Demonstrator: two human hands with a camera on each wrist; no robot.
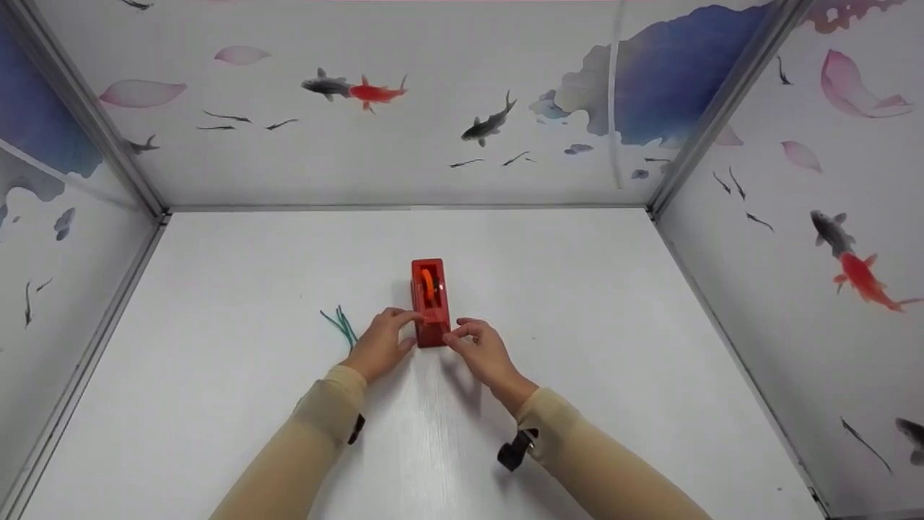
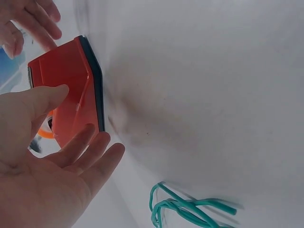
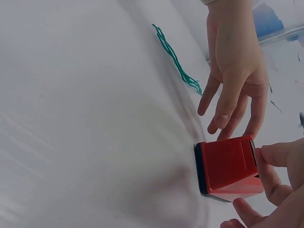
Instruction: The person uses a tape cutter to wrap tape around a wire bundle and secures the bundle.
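Observation:
A red tape dispenser [image 1: 432,334] with a dark base and an orange tape roll [image 1: 428,284] stands on the white table. My left hand [image 1: 380,342] is at its left side, fingers loosely extended; one fingertip reaches the top near the front. In the left wrist view, the left thumb [image 2: 54,96] lies over the dispenser's red side. My right hand [image 1: 487,355] is at the front right. In the right wrist view, its thumb and a finger [image 3: 270,178] come together at the dispenser's cutter edge; any tape between them cannot be made out.
A loose bundle of green cords [image 1: 342,326] lies left of the dispenser, partly hidden behind the left hand in the head view. White walls [image 1: 404,159] printed with fish and petals rise behind and on both sides of the table [image 1: 621,361].

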